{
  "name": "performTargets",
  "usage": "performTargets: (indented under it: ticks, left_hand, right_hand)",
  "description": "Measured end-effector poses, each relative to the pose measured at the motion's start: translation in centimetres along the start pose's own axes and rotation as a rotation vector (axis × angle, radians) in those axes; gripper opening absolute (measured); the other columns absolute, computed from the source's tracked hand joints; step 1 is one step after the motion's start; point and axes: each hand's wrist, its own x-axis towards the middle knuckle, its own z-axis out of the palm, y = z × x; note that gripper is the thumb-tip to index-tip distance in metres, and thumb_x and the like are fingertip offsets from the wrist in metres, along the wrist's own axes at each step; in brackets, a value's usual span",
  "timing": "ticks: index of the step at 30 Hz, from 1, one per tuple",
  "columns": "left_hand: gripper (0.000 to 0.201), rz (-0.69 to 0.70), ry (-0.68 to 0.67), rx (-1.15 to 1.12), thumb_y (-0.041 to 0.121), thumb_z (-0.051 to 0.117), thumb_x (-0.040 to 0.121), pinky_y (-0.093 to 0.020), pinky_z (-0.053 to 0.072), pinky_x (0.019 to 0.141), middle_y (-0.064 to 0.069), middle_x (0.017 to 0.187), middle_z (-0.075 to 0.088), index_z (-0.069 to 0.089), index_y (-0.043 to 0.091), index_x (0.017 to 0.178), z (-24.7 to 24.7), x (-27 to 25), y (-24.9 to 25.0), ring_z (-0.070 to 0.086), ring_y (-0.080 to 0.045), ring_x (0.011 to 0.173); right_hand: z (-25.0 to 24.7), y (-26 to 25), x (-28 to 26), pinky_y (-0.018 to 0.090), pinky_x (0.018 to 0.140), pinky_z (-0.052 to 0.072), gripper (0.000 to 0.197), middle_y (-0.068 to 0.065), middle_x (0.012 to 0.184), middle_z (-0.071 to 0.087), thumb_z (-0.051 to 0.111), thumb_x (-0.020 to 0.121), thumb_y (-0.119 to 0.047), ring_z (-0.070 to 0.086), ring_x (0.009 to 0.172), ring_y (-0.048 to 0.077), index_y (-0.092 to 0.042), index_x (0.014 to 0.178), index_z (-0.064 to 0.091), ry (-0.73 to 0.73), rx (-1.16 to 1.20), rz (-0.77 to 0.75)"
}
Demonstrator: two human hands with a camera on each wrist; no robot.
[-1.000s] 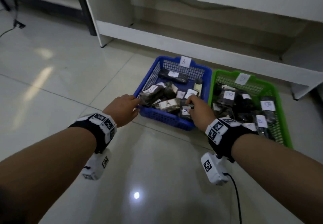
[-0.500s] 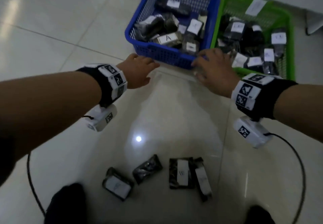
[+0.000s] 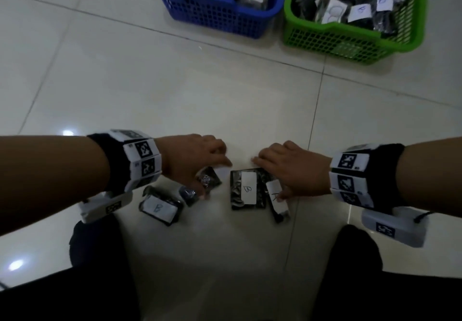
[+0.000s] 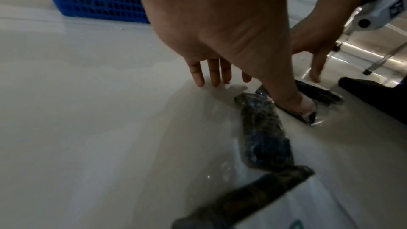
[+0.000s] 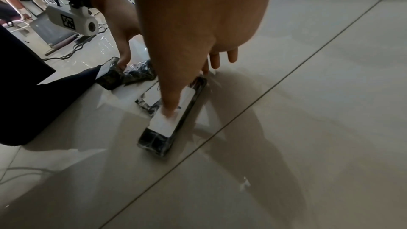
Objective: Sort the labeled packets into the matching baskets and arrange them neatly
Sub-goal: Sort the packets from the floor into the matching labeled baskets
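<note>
Several dark packets lie on the tiled floor in front of me. My left hand (image 3: 215,180) reaches down over an unlabelled dark packet (image 3: 209,180); its fingers are straight and its thumb (image 4: 301,104) presses on a packet's edge. My right hand (image 3: 267,179) lies over the packet labelled A (image 3: 274,196), with the thumb (image 5: 169,111) pressing on its white label (image 5: 163,123). Between the hands lies a packet labelled B (image 3: 248,188). Another B packet (image 3: 160,208) sits below my left wrist. The blue basket (image 3: 212,13) and the green basket (image 3: 337,40) stand further away, both holding packets.
My dark-clothed knees (image 3: 100,245) (image 3: 355,253) flank the packets close to me. A stretch of bare tile separates the packets from the baskets. Cables and metal stands (image 5: 72,46) show to the left in the right wrist view.
Both hands have drawn back from the baskets and come down onto the loose packets near my knees. The view has tilted downwards.
</note>
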Motion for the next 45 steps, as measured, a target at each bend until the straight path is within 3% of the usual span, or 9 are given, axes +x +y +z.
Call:
performTargets:
  ticks: [6, 12, 17, 22, 27, 31, 33, 39, 45]
  left_hand:
    - [0.055, 0.010, -0.046, -0.068, 0.048, 0.068, 0.077, -0.028, 0.043, 0.088, 0.002, 0.125, 0.041, 0.049, 0.029, 0.126, -0.4, 1.0, 0.6, 0.040, -0.016, 0.115]
    - [0.041, -0.101, -0.129, -0.244, 0.024, 0.076, 0.072, -0.027, 0.039, 0.080, 0.000, 0.113, 0.045, 0.054, 0.020, 0.107, -0.4, 2.3, 0.5, 0.044, -0.020, 0.107]
    - [0.036, -0.150, -0.168, -0.541, 0.006, 0.073, 0.071, -0.032, 0.048, 0.076, -0.007, 0.104, 0.058, 0.048, 0.016, 0.094, -2.0, 2.7, 0.0, 0.055, -0.023, 0.092]
    - [0.036, -0.226, -0.104, -0.976, -0.014, 0.065, 0.075, -0.017, 0.045, 0.056, 0.002, 0.079, 0.050, 0.046, 0.016, 0.084, -5.5, 2.4, -2.1, 0.047, -0.009, 0.068]
    - [0.033, -0.258, 0.138, -1.213, -0.021, 0.049, 0.081, -0.012, 0.051, 0.059, -0.004, 0.079, 0.053, 0.050, 0.011, 0.080, -10.8, 1.7, -5.1, 0.059, -0.003, 0.060]
    - [0.019, -0.121, 0.408, -1.546, -0.008, 0.042, 0.089, -0.025, 0.056, 0.084, -0.012, 0.085, 0.062, 0.055, 0.005, 0.081, -17.2, 0.6, -6.9, 0.065, -0.018, 0.083]
    - [0.022, -0.081, 0.583, -1.568, -0.007, 0.039, 0.090, -0.027, 0.056, 0.084, -0.010, 0.089, 0.062, 0.057, 0.006, 0.086, -20.0, 0.0, -7.8, 0.065, -0.018, 0.085]
    - [0.044, 0.024, 0.941, -1.525, -0.021, 0.039, 0.083, -0.037, 0.049, 0.092, -0.016, 0.110, 0.060, 0.054, 0.013, 0.107, -24.8, -0.7, -10.1, 0.061, -0.028, 0.099]
    - [0.041, -0.003, 1.181, -1.540, -0.021, 0.043, 0.082, -0.021, 0.053, 0.064, -0.012, 0.097, 0.059, 0.056, 0.013, 0.101, -26.7, -0.6, -10.6, 0.061, -0.020, 0.081]
  right_hand:
    - [-0.8, 0.5, 1.1, 0.031, 0.085, 0.034, 0.062, 0.002, 0.121, 0.042, 0.071, 0.072, -0.050, 0.037, 0.109, 0.019, -0.016, 0.116, 0.044, -0.014, 0.048, -0.075]
    - [-1.7, 1.0, 0.9, 0.024, 0.060, 0.032, 0.051, -0.003, 0.094, 0.046, 0.077, 0.072, -0.034, 0.042, 0.082, 0.015, -0.022, 0.095, 0.033, -0.089, 0.414, 0.111]
    - [-3.1, 2.2, 0.9, 0.028, 0.071, 0.039, 0.044, 0.001, 0.103, 0.054, 0.077, 0.074, -0.029, 0.050, 0.088, 0.019, -0.016, 0.104, 0.047, -0.060, 0.536, 0.130]
    - [-6.6, 5.6, 1.2, 0.027, 0.070, 0.041, 0.030, -0.002, 0.088, 0.057, 0.075, 0.077, -0.024, 0.055, 0.082, 0.019, -0.016, 0.100, 0.058, -0.009, 0.658, 0.239]
    - [-11.0, 9.8, -0.1, 0.028, 0.059, 0.044, 0.024, 0.000, 0.082, 0.062, 0.069, 0.083, -0.020, 0.056, 0.065, 0.015, -0.019, 0.104, 0.058, 0.222, 0.844, 0.404]
    - [-14.7, 12.5, -1.1, 0.025, 0.052, 0.048, 0.028, 0.005, 0.081, 0.061, 0.067, 0.085, -0.016, 0.056, 0.061, 0.015, -0.012, 0.105, 0.049, 0.598, 1.083, 0.524]
    - [-16.9, 13.5, -1.4, 0.023, 0.053, 0.049, 0.021, 0.006, 0.083, 0.059, 0.065, 0.087, -0.013, 0.057, 0.061, 0.018, -0.012, 0.100, 0.049, 0.764, 1.108, 0.558]
    - [-20.5, 15.8, -1.5, 0.053, 0.073, 0.057, 0.023, 0.016, 0.100, 0.061, 0.067, 0.083, -0.005, 0.065, 0.085, 0.038, -0.022, 0.087, 0.052, 1.150, 1.333, 0.596]
    - [-22.7, 17.8, -1.0, 0.057, 0.080, 0.054, 0.027, 0.016, 0.103, 0.060, 0.066, 0.082, -0.003, 0.064, 0.096, 0.037, -0.023, 0.084, 0.048, 1.368, 1.455, 0.594]
